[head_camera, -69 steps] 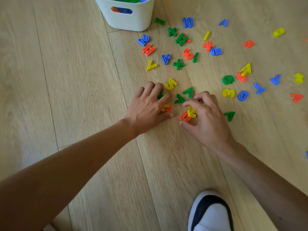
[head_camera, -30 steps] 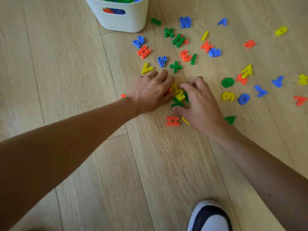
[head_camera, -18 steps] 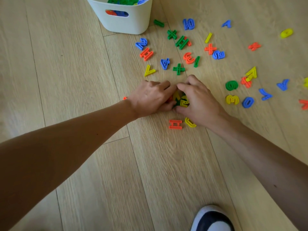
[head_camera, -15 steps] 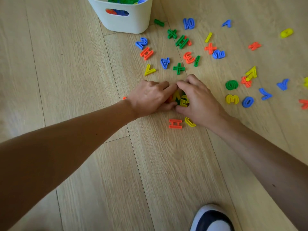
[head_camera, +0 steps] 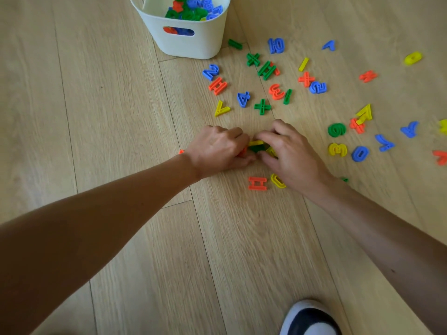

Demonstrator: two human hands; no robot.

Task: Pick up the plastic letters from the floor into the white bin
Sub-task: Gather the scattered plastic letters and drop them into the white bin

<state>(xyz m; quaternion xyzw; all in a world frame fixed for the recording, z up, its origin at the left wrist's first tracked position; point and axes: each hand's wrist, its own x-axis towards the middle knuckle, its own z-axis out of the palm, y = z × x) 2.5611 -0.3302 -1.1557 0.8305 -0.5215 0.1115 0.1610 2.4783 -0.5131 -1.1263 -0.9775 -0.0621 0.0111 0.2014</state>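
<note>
I see my left hand [head_camera: 217, 151] and right hand [head_camera: 292, 155] down on the floor [head_camera: 121, 117], knuckles up and fingertips meeting. Both sets of fingers are curled inward and pinch a clump of plastic letters [head_camera: 256, 146] between them; a yellow piece lies on top of a green one, and an orange edge shows under the left fingers [head_camera: 235, 132]. I cannot tell how many pieces are inside the two palms.

Just behind the right fingers [head_camera: 271, 135], toward me, an orange H [head_camera: 257, 183] lies flat and loose, and beside it a yellow letter [head_camera: 277, 182] is half covered by the right wrist.

Ahead of the fingers, a yellow V [head_camera: 221, 109], a blue 4 [head_camera: 243, 99] and a green plus [head_camera: 262, 107] lie near, between the hands and the white bin [head_camera: 193, 44]. The bin stands upright well beyond them, somewhat to the left, with many coloured pieces inside.

Off to the right of the right fingers sit a green 6 [head_camera: 336, 129], a yellow 3 [head_camera: 338, 149] and a blue 0 [head_camera: 360, 153], and further pieces are scattered past those. A small orange bit [head_camera: 181, 152] peeks out at the left wrist. A white and dark shoe [head_camera: 309, 317] is at the bottom edge.
</note>
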